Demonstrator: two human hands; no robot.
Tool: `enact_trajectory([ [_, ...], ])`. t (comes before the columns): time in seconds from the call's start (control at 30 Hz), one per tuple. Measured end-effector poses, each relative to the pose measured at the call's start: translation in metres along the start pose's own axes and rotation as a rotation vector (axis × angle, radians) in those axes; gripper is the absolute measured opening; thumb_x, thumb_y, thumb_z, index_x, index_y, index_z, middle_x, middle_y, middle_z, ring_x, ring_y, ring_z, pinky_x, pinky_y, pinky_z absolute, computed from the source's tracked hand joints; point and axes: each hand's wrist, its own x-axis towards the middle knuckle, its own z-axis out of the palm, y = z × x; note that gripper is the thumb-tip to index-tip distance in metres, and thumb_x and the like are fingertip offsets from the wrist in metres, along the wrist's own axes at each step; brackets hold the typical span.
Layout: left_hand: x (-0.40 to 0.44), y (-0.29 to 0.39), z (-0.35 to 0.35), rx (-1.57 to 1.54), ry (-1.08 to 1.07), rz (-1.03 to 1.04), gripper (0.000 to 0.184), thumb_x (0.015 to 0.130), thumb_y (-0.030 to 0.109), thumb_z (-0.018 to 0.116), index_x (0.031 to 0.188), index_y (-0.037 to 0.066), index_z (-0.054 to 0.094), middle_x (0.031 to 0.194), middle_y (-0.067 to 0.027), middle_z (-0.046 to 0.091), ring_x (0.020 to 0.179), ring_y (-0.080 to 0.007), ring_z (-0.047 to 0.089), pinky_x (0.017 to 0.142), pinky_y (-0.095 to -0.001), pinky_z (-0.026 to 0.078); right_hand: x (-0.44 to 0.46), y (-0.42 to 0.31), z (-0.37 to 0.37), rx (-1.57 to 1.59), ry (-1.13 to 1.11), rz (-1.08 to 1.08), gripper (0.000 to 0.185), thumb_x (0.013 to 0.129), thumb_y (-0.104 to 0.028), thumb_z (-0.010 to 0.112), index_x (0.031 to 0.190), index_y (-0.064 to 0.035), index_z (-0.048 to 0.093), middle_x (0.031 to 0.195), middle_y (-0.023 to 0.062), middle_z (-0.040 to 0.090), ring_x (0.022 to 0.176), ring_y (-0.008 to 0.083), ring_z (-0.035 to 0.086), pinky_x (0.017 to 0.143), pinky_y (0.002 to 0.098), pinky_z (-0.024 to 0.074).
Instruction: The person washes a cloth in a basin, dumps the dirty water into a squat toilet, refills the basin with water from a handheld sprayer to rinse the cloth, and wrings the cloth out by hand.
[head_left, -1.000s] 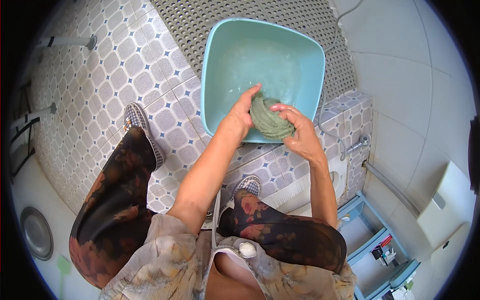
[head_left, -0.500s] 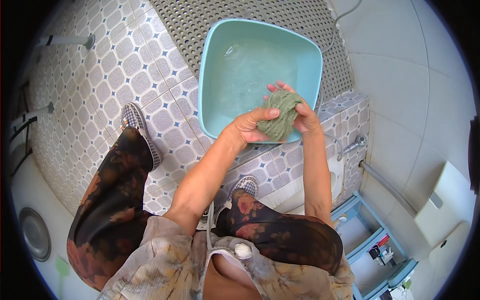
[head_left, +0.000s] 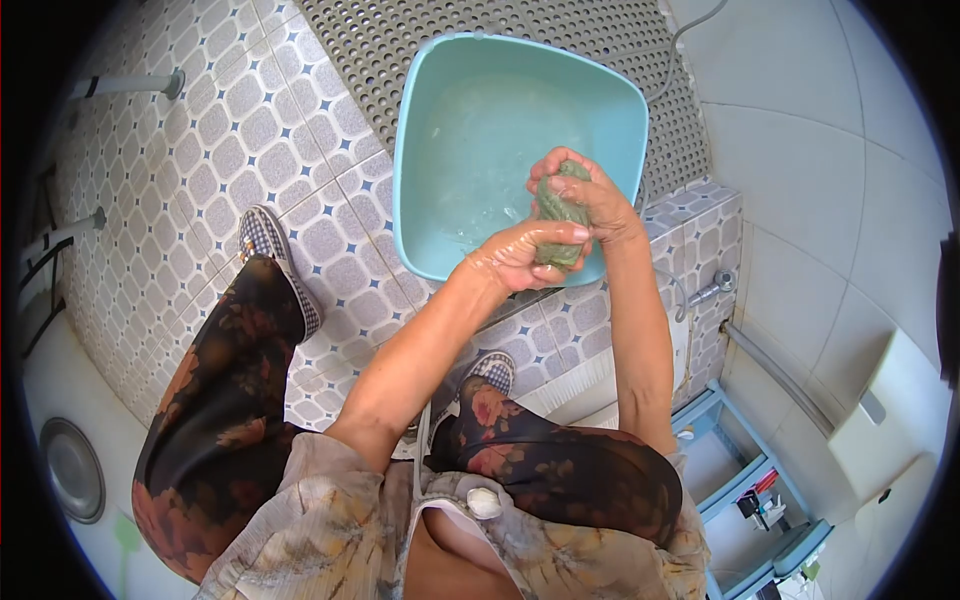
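Observation:
A green cloth (head_left: 563, 208), wet and bunched up, is squeezed between both hands over the near right side of a light blue plastic basin (head_left: 405, 200). My left hand (head_left: 525, 252) grips its lower end, thumb across the front. Fingers of my right hand (head_left: 592, 195) wrap round its upper end. Both hands glisten with water. Cloudy water (head_left: 490, 140) lies in the basin, with ripples and drops near my left hand. Part of the cloth is hidden by the fingers.
Under the basin lies a grey perforated mat (head_left: 350, 60), beside patterned floor tiles (head_left: 230, 150). A tiled ledge (head_left: 700, 215) with a metal valve (head_left: 715, 288) is to the right. A blue shelf rack (head_left: 720, 480) stands at lower right. My checkered shoes (head_left: 270, 240) rest on the floor.
The cloth was a looser, rounder bundle; it is now pressed narrower between my hands. My right hand has closed over its top, and water splashes below my left hand.

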Motion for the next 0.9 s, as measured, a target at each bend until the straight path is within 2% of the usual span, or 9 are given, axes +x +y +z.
enact_trajectory([
  [0.17,0.017,-0.005,-0.005,0.411,0.321,0.216,0.034,0.073,0.016,0.076,0.099,0.004,0.057,0.080,-0.0041,0.060,0.064,-0.0115,0.057,0.044,-0.0244,0.040,0.007,-0.011,0.016,-0.429,0.184,0.029,0.014,0.079,-0.005,0.066,0.094,-0.0046,0.065,0.089,0.0026,0.061,0.078,0.0112,0.055,0.072,0.0250,0.0471],
  [0.3,0.047,-0.023,-0.019,0.963,0.713,0.614,0.032,0.073,0.017,0.073,0.096,0.002,0.058,0.078,-0.0126,0.066,0.069,-0.0262,0.064,0.056,-0.0362,0.048,0.014,0.004,0.024,-0.517,0.410,-0.009,0.014,0.079,-0.001,0.062,0.092,-0.0014,0.067,0.086,0.0026,0.061,0.075,0.0091,0.054,0.067,0.0235,0.0445],
  [0.37,0.050,-0.027,-0.019,1.191,0.887,0.773,0.029,0.074,0.017,0.070,0.096,0.001,0.058,0.078,-0.0185,0.067,0.072,-0.0354,0.066,0.061,-0.0405,0.050,0.019,0.028,0.027,-0.511,0.696,-0.150,0.017,0.079,0.000,0.060,0.094,-0.0007,0.067,0.084,0.0031,0.061,0.072,0.0095,0.053,0.065,0.0239,0.0441],
  [0.47,0.041,-0.031,-0.012,1.227,0.984,0.753,0.030,0.077,0.024,0.068,0.090,-0.001,0.057,0.077,-0.0243,0.065,0.078,-0.0458,0.062,0.064,-0.0456,0.049,0.018,0.033,0.032,-0.378,0.840,-0.158,0.025,0.080,-0.002,0.062,0.105,0.0001,0.065,0.091,0.0053,0.062,0.080,0.0113,0.055,0.070,0.0246,0.0453],
  [0.53,0.043,-0.033,-0.008,1.241,0.961,0.720,0.029,0.077,0.023,0.069,0.093,0.001,0.058,0.077,-0.0210,0.066,0.071,-0.0391,0.064,0.058,-0.0438,0.049,0.007,0.024,0.035,-0.291,0.751,-0.131,0.034,0.082,-0.007,0.064,0.116,-0.0015,0.061,0.101,0.0081,0.061,0.092,0.0145,0.055,0.078,0.0271,0.0458],
  [0.57,0.039,-0.031,-0.001,1.248,0.947,0.703,0.029,0.078,0.023,0.070,0.095,0.002,0.059,0.077,-0.0193,0.067,0.068,-0.0358,0.066,0.056,-0.0429,0.049,-0.004,0.010,0.035,-0.271,0.655,-0.137,0.039,0.084,-0.011,0.065,0.122,-0.0032,0.057,0.108,0.0099,0.060,0.100,0.0168,0.054,0.083,0.0293,0.0457],
  [0.67,0.008,-0.011,0.040,0.552,0.487,0.158,0.026,0.082,0.026,0.068,0.095,0.005,0.060,0.074,-0.0089,0.065,0.056,-0.0204,0.059,0.040,-0.0322,0.040,-0.045,-0.015,0.002,-0.112,0.344,-0.205,0.059,0.087,-0.029,0.066,0.136,-0.0073,0.043,0.126,0.0131,0.051,0.118,0.0243,0.047,0.096,0.0389,0.0432],
  [0.77,0.016,-0.022,0.044,-0.134,-0.087,-0.049,0.029,0.086,0.030,0.066,0.101,0.006,0.058,0.077,-0.0031,0.059,0.051,-0.0092,0.047,0.035,-0.0206,0.028,-0.052,-0.005,-0.003,0.299,0.087,-0.353,0.068,0.088,-0.043,0.062,0.142,-0.0116,0.036,0.136,0.0130,0.045,0.126,0.0314,0.041,0.101,0.0519,0.0399],
  [0.9,0.016,-0.039,0.073,-0.645,-0.358,-0.188,0.036,0.088,0.034,0.065,0.113,0.011,0.054,0.086,-0.0061,0.055,0.055,-0.0093,0.046,0.036,-0.0177,0.027,-0.036,0.007,0.027,0.566,-0.246,-0.468,0.058,0.092,-0.046,0.055,0.141,-0.0197,0.039,0.142,0.0099,0.040,0.130,0.0369,0.037,0.099,0.0643,0.0392],
])
